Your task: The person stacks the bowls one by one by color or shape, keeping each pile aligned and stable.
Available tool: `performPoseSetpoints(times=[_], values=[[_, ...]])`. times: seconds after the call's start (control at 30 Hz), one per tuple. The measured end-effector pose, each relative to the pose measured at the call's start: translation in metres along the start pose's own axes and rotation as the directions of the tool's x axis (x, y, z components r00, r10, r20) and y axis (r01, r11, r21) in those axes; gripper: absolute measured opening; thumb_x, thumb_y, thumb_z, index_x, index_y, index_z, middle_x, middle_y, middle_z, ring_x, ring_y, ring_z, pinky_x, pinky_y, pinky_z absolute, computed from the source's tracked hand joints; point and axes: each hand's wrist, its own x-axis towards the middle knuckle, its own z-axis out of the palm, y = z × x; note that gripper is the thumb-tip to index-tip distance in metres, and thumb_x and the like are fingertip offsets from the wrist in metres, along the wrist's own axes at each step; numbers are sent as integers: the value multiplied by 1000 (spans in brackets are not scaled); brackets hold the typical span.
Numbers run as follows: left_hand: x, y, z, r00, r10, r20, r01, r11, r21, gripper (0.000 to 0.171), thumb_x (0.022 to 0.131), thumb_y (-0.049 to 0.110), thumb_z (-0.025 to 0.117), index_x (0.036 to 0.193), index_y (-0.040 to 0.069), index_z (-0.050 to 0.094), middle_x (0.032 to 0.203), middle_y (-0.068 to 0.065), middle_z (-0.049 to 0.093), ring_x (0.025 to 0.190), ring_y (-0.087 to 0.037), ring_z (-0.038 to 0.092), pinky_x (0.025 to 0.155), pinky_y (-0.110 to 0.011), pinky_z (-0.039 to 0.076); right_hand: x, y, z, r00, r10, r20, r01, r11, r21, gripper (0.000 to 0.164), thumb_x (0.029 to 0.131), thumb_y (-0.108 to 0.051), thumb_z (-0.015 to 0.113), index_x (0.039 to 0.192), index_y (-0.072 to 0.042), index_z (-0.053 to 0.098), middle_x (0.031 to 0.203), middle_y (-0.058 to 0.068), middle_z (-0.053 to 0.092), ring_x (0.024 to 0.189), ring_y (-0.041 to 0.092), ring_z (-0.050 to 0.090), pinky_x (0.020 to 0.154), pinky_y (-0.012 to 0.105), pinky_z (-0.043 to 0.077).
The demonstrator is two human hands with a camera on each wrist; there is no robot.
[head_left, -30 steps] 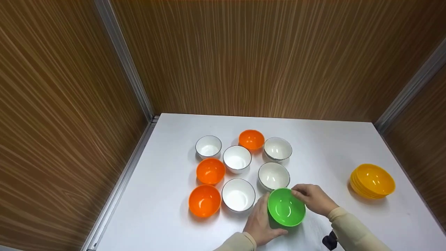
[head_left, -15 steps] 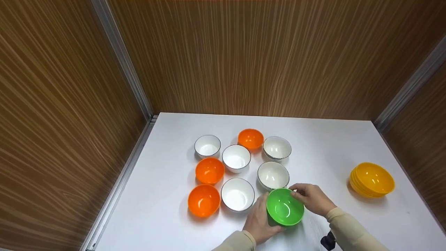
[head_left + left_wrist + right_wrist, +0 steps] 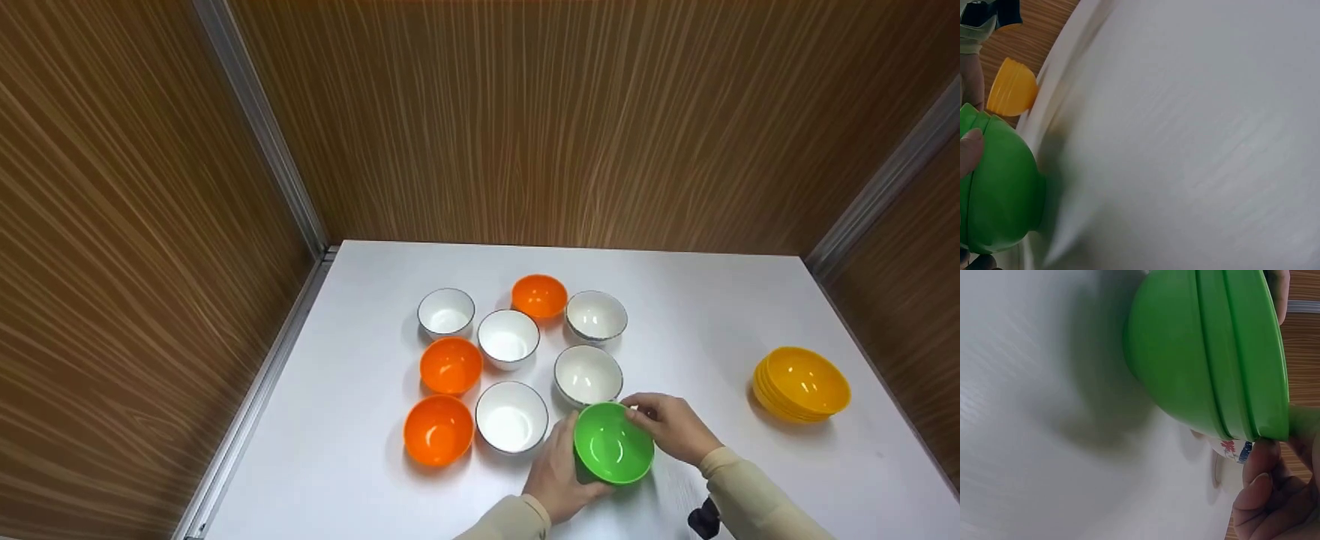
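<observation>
Several green bowls [image 3: 615, 444] stand nested at the front of the white table, and three stacked rims show in the right wrist view. My left hand [image 3: 559, 476] grips the stack from its left side, thumb toward the near edge and fingers round the far left. At the far right of the rim, my right hand [image 3: 670, 426] pinches the top bowl's edge between thumb and fingers. In the left wrist view, the green stack [image 3: 1008, 185] has a thumb on its outside. A white bowl [image 3: 589, 375] is close behind the green stack.
Left of the stack are a white bowl [image 3: 511, 418] and an orange bowl [image 3: 439, 431], with several more white and orange ones behind. A stack of yellow bowls [image 3: 801, 385] is at the right. Wood-grain panels [image 3: 525, 127] rise behind the table and at its sides.
The hands keep their hold on the green bowls, and the stack stays where it was. Only the head view shifts slightly.
</observation>
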Motion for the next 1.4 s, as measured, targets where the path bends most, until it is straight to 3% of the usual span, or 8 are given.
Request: performPoseSetpoints(times=[0.67,0.9,1.03,1.2,1.27,1.4], values=[[0,2,-1,999,-30,12,31,998,-54,109,62,51,78,143,5,20,135,-3,37,121,-15,40,102,-31,33,-2,-1,2,999,26,-32,-26,999,20,19,88,-24,61,101,-12,69,95,0,66,84,14,60,71,29,52],[-1,0,-1,1000,-9,-3,8,998,-69,107,62,50,79,142,8,22,133,-1,39,120,-12,41,102,-29,32,-3,1,2,999,38,-23,-38,999,18,22,89,-26,59,104,-12,67,82,-4,63,73,10,57,64,26,50],[-3,0,-3,1000,-5,1,5,998,-68,106,64,55,75,143,11,20,132,-1,39,120,-12,41,101,-30,34,-7,5,2,1000,16,-7,-15,999,40,34,90,-32,57,115,-8,60,81,-4,59,74,14,56,62,26,47],[-9,2,-8,999,-41,21,43,995,-85,100,70,64,63,143,10,22,133,-1,40,119,-15,43,99,-34,37,-19,10,2,999,-40,16,37,987,156,55,85,-30,64,131,-6,46,109,5,57,98,24,54,76,38,49],[-12,2,-11,998,-58,28,61,993,-104,95,74,64,58,142,7,24,132,-3,42,116,-16,46,97,-34,39,-24,12,3,997,-75,13,72,981,183,67,80,-28,70,136,-7,40,121,9,53,108,26,50,83,46,46],[-19,1,-16,996,-68,52,76,982,-173,75,88,52,47,141,3,26,131,-8,44,111,-19,50,92,-32,43,-35,12,7,985,-172,-22,173,976,128,94,65,-31,81,142,-12,30,137,10,42,121,27,40,91,57,38]])
